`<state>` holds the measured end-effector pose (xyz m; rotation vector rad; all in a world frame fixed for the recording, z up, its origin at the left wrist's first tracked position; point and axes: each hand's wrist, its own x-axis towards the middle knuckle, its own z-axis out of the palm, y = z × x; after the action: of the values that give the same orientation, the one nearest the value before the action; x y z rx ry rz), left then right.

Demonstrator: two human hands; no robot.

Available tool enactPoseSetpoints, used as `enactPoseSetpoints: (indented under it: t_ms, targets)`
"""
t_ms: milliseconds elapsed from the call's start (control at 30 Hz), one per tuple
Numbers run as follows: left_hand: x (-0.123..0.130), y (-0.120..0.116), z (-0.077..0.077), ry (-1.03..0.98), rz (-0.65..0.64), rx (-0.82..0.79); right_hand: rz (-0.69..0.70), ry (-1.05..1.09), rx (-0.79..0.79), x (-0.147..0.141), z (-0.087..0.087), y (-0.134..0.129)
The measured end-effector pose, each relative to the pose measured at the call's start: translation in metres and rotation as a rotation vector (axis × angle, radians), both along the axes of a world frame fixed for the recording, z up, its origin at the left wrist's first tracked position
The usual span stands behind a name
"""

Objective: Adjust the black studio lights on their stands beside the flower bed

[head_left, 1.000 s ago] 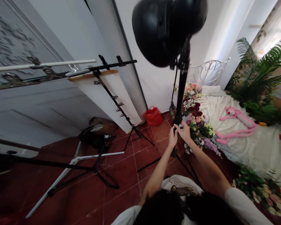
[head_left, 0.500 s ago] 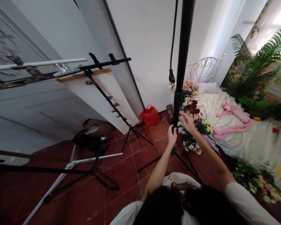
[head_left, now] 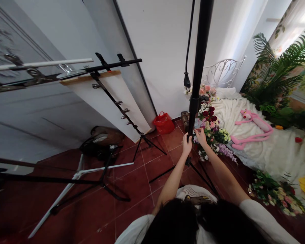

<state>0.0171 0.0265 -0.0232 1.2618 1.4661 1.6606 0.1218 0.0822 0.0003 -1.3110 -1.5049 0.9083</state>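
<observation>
Black stand [head_left: 199,61]: it is upright in front of the person, with its spread legs on the red tile floor [head_left: 132,183]; all places below are told from this stand.
Left hand [head_left: 186,146]: it is closed around the lower pole of the stand, below the black collar [head_left: 194,104].
Right hand [head_left: 200,137]: it is at the right side of the pole, fingers bent, fingertips close to it; if they grip a small part, I cannot tell.
Black cable [head_left: 189,44]: it hangs just to the left of the pole, with a plug [head_left: 186,80] at its lower end.
Red bag [head_left: 164,123]: it is on the floor, to the left of the stand, near the wall.
White panel [head_left: 109,101]: it is farther left, tilted, with metal clips along a black rod [head_left: 112,98].
Flowers [head_left: 210,123]: they are just to the right, along the edge of the bed [head_left: 271,152].
Pink toy [head_left: 260,127]: it lies on the bed, farther right than the flowers.
Palm plant [head_left: 282,67]: it is at the far right, behind the toy.
</observation>
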Motion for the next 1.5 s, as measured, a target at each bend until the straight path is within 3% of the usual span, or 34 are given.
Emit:
enactPoseSetpoints:
  t_ms: [133, 267, 367, 500, 600, 667, 833, 1067, 1333, 1500]
  targets:
    - [0.0, -0.001, 0.001, 0.0, -0.009, 0.002, -0.104, -0.169, -0.121, -0.003, 0.01, 0.014]
    - [-0.003, -0.004, 0.004, -0.069, -0.024, -0.023, -0.016, 0.008, -0.291, -0.004, 0.017, 0.005]
    - [-0.009, -0.012, -0.001, -0.121, -0.021, -0.066, 0.045, 0.26, -0.42, 0.004, 0.016, -0.024]
    - [-0.012, -0.034, -0.024, -0.168, -0.014, -0.112, 0.037, 0.473, -0.501, 0.041, 0.003, -0.077]
    - [0.0, -0.054, -0.046, -0.203, 0.015, -0.21, -0.112, 0.532, -0.524, 0.08, -0.012, -0.121]
    - [0.013, -0.066, -0.058, -0.183, -0.036, -0.286, -0.226, 0.584, -0.518, 0.106, -0.023, -0.151]
    - [0.057, -0.077, -0.072, -0.131, -0.3, -0.339, -0.512, 0.692, -0.528, 0.15, -0.042, -0.225]
    - [0.142, -0.087, -0.065, -0.108, -0.766, -0.338, -0.869, 0.835, -0.424, 0.168, -0.038, -0.302]
    - [0.235, -0.162, -0.035, 0.01, -1.254, -0.302, -1.202, 0.886, -0.227, 0.171, -0.038, -0.398]
    - [0.286, -0.216, -0.012, 0.013, -1.592, -0.187, -1.384, 0.932, -0.142, 0.172, -0.037, -0.446]
